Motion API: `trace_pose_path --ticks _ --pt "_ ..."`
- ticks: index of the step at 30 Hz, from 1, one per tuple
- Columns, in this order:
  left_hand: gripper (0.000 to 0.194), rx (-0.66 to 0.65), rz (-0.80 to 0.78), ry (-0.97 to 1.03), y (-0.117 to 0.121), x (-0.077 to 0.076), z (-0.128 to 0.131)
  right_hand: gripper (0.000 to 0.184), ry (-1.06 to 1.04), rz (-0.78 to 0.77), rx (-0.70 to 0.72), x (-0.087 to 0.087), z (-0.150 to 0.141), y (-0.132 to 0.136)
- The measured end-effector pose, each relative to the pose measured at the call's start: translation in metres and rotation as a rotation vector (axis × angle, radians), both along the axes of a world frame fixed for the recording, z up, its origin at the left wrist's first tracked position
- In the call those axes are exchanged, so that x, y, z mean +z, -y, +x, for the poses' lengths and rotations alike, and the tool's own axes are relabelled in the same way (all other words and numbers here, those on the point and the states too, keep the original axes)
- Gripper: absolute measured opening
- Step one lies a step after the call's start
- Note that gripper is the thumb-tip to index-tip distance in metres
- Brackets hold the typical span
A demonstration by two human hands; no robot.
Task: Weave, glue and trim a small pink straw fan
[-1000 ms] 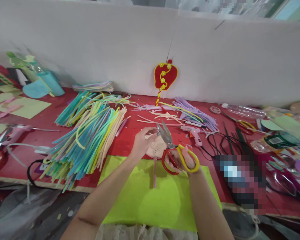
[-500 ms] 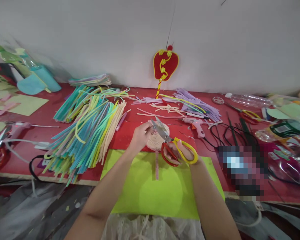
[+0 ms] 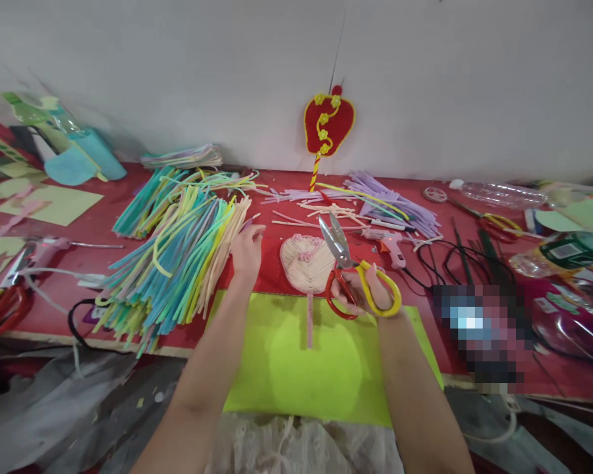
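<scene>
My right hand (image 3: 363,289) grips scissors (image 3: 340,247) with one red and one yellow handle loop. Their blades point up and left, slightly parted. My left hand (image 3: 247,250) is beside the cream pipe cleaners (image 3: 223,253), fingers loosely bent and apart, with no held thing visible. A purple pen (image 3: 248,224) is mostly hidden behind it. Between my hands lies a cream fan-shaped piece (image 3: 304,264) with pink curled trim and a pink stick (image 3: 310,321), which reaches over a lime-green sheet (image 3: 321,382).
A red and yellow fan ornament (image 3: 329,125) stands by the wall. Left are bundled colored pipe cleaners (image 3: 172,257); behind, purple ones (image 3: 395,201). A pink glue gun (image 3: 388,243), plastic bottle (image 3: 504,195) and cables lie right. More scissors (image 3: 4,306) lie far left.
My left hand has moved left, away from the fan piece to the pipe cleaners. The scissors have shifted right and turned more upright, uncovering the pink trim.
</scene>
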State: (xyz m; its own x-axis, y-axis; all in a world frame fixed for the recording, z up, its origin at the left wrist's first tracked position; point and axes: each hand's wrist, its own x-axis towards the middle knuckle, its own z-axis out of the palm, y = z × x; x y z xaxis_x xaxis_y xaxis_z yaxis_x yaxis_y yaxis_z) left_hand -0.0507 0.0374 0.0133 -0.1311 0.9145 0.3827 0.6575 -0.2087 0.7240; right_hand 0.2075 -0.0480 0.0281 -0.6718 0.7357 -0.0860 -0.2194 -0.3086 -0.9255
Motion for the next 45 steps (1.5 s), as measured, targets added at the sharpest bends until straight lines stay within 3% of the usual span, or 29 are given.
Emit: trace_pose_path --ticks 3,6,11,15,23,34,39,42,45 --pt "0.043 0.057 0.058 -0.17 0.0 0.0 0.0 0.077 0.007 -0.019 -0.042 0.001 0.003 0.0" --pt "0.039 0.046 0.068 -0.248 0.007 0.001 0.013 0.077 -0.01 -0.045 -0.08 -0.001 0.004 -0.001" --pt "0.038 -0.068 -0.103 -0.369 0.017 -0.008 0.037 0.074 -0.067 -0.042 -0.122 -0.004 0.003 -0.005" --pt "0.043 -0.13 -0.221 -0.403 0.019 -0.017 0.043 0.074 -0.077 -0.075 -0.137 -0.006 0.003 -0.007" --pt "0.042 -0.095 -0.23 -0.333 0.011 -0.022 0.041 0.07 -0.061 -0.084 -0.134 -0.005 -0.003 -0.008" --pt "0.016 -0.002 -0.192 -0.153 0.005 -0.021 0.04 0.065 -0.046 -0.278 -0.098 -0.019 -0.021 -0.024" --pt "0.012 -0.113 -0.115 0.171 -0.002 -0.016 0.034 0.067 -0.058 -0.281 -0.107 -0.02 -0.02 -0.023" --pt "0.016 -0.213 -0.319 0.43 -0.004 -0.016 0.033 0.068 -0.072 -0.271 -0.107 -0.022 -0.019 -0.022" --pt "0.034 -0.264 -0.546 0.646 -0.004 -0.016 0.032 0.067 -0.061 -0.235 -0.098 -0.019 -0.019 -0.02"
